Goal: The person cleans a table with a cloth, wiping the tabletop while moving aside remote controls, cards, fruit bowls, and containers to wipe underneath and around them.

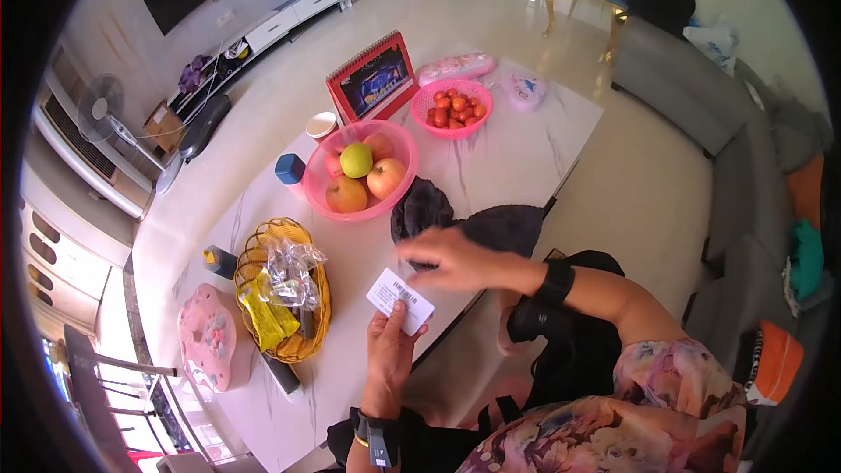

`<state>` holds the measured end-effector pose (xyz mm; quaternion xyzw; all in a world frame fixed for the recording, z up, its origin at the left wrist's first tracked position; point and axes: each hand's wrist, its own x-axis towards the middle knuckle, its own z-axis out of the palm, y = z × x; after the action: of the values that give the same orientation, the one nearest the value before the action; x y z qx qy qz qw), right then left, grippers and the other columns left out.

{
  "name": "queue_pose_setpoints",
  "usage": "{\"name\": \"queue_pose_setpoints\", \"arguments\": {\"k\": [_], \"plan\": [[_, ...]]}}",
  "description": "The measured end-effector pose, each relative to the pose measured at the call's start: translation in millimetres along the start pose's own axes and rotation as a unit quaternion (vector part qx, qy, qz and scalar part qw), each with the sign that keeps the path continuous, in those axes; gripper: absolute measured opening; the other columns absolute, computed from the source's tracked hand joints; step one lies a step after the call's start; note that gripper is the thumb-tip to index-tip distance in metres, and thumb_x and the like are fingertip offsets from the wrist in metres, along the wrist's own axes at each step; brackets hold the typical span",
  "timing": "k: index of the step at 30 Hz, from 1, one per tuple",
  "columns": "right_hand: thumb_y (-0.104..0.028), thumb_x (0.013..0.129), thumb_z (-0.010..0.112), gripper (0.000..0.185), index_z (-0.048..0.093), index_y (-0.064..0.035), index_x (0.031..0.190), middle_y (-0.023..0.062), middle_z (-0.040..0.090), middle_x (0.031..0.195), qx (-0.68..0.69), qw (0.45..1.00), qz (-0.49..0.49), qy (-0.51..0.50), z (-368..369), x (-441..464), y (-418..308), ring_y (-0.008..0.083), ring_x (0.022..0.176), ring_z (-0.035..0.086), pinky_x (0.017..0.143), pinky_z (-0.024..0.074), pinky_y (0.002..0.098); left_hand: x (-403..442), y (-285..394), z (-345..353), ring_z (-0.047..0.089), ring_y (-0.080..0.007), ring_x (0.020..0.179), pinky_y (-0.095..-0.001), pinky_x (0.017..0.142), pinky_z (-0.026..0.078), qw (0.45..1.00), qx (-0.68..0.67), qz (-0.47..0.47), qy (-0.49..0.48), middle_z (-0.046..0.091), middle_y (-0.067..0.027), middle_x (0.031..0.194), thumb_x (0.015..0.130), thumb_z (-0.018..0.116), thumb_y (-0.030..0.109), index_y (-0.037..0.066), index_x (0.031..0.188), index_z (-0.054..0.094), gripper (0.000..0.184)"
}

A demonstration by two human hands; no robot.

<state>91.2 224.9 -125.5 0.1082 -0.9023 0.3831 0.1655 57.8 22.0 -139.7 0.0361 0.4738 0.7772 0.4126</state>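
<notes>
A white card with a barcode and small print is pinched in my left hand, just over the near edge of the table. My right hand hovers beside the card's upper right corner, its fingers stretched out and nothing seen in them. Right behind that hand, a dark grey cloth lies bunched on the table. Both wrists wear black bands. The print on the card is too small to read.
The marble-patterned table bears a pink bowl of apples, a pink basket of small red fruit, a desk calendar, a paper cup, a wicker basket with wrapped items and a pink case. A grey sofa stands right.
</notes>
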Motion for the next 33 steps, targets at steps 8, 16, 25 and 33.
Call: {"name": "queue_pose_setpoints", "arguments": {"k": [8, 16, 25, 33], "plan": [[-0.05, 0.071, 0.066, 0.068, 0.051, -0.0065, 0.121, 0.0146, 0.045, 0.128, -0.331, 0.939, 0.091, 0.017, 3, -66, 69, 0.03, 0.121, 0.037, 0.092, 0.0291, 0.0634, -4, 21, -1, 0.064, -0.0183, 0.081, -0.0271, 0.064, 0.049, 0.999, -0.016, 0.004, 0.052, 0.064, -0.0025, 0.092, 0.092, 0.055, 0.021, 0.012, 0.102, 0.056, 0.014], [-0.015, 0.066, 0.061, 0.038, 0.056, -0.0005, 0.101, 0.0109, 0.059, 0.091, 0.098, 0.954, 0.237, 0.156, -85, -86, 41, 0.0167, 0.088, 0.057, 0.079, 0.0451, 0.0309, 0, 10, -16, 0.062, -0.02, 0.083, -0.0311, 0.068, 0.047, 0.993, 0.03, -0.035, 0.11, 0.063, -0.0028, 0.094, 0.091, 0.055, 0.021, 0.014, 0.105, 0.054, 0.016], [-0.019, 0.081, 0.054, 0.039, 0.055, 0.0019, 0.113, 0.0097, 0.061, 0.105, 0.325, 0.774, 0.206, 0.502, -296, -134, 133, 0.0182, 0.095, 0.06, 0.087, 0.0468, 0.0306, 22, -9, -27, 0.065, -0.0204, 0.079, -0.0316, 0.062, 0.051, 0.983, 0.021, -0.073, 0.165, 0.065, -0.0048, 0.091, 0.093, 0.051, 0.016, 0.009, 0.102, 0.056, 0.013], [-0.035, 0.075, 0.066, 0.052, 0.054, -0.0036, 0.115, 0.0137, 0.061, 0.105, -0.136, 0.848, 0.376, 0.348, -291, -115, 316, 0.027, 0.098, 0.059, 0.087, 0.044, 0.0345, 29, -6, -23, 0.065, -0.0202, 0.076, -0.0301, 0.056, 0.053, 0.971, 0.054, -0.117, 0.201, 0.065, -0.0064, 0.091, 0.093, 0.049, 0.015, 0.007, 0.102, 0.055, 0.013]]}}
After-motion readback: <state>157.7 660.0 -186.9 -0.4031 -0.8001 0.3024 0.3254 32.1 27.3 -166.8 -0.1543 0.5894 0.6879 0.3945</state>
